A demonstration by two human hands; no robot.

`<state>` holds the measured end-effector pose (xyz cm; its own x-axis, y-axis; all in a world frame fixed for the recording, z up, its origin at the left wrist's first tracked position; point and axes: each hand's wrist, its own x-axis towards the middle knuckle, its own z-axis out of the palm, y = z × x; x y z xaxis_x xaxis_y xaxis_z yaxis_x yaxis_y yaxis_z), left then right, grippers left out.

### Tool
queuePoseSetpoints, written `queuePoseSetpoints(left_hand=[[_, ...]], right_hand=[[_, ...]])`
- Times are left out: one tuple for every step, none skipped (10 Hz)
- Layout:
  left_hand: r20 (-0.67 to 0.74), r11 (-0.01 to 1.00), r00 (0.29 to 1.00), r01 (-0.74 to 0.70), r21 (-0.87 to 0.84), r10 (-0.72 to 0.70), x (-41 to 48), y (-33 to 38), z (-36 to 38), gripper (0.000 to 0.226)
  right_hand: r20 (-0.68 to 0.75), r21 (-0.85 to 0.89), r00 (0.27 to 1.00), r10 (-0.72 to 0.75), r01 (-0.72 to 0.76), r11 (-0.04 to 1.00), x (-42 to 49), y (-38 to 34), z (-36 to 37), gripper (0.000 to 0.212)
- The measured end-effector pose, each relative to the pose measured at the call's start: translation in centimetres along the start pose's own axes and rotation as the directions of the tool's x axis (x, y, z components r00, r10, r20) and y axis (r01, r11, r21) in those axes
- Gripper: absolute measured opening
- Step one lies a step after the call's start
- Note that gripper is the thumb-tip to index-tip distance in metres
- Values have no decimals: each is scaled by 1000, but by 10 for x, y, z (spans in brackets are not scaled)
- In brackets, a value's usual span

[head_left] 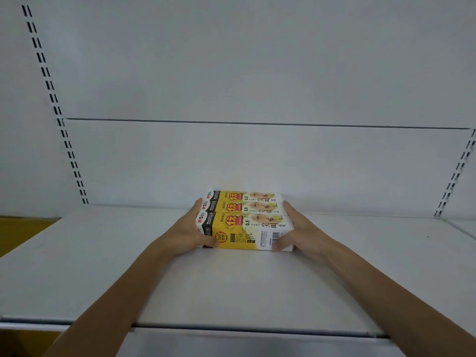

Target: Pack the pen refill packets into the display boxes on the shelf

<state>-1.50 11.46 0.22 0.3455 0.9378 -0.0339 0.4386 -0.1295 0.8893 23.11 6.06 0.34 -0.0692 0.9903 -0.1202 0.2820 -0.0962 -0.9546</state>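
Three yellow, white and black display boxes (pixel 244 217) lie side by side on the white shelf (pixel 231 284), near its back panel. My left hand (pixel 192 229) grips the left ends of the boxes, thumb curled over the front face. My right hand (pixel 296 229) grips the right ends, thumb on the front near the barcode. Both forearms reach in from the bottom corners. No loose refill packets are in view.
A white back panel (pixel 257 155) rises behind the boxes, with slotted uprights at the left (pixel 64 135) and right (pixel 456 173). The shelf's front lip (pixel 244 328) runs across the bottom. A yellow-brown surface (pixel 18 233) shows at the far left.
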Motion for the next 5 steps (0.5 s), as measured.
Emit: queuePoseSetpoints(left_hand=[[40,999,999,-18,-39,19,2,-4,-1,103],[36,998,998,-48,-48,50,6,-4,-2,92],[44,999,998,-45,3,45,6,-3,-1,97],[60,995,998,-21,101,15,0,1,-7,99],[-68,942,996,-23,335,49,-20,0,-21,110]], right_hand=[[-19,96,1000,5,-3,995,8,5,3,110],[-48,122,999,7,-1,993,11,6,5,109],[-54,88,999,3,2,996,9,3,6,103],[-28,-68,999,20,-22,997,-7,-12,11,93],[-163,-297,984,-66,15,955,-26,-16,13,104]])
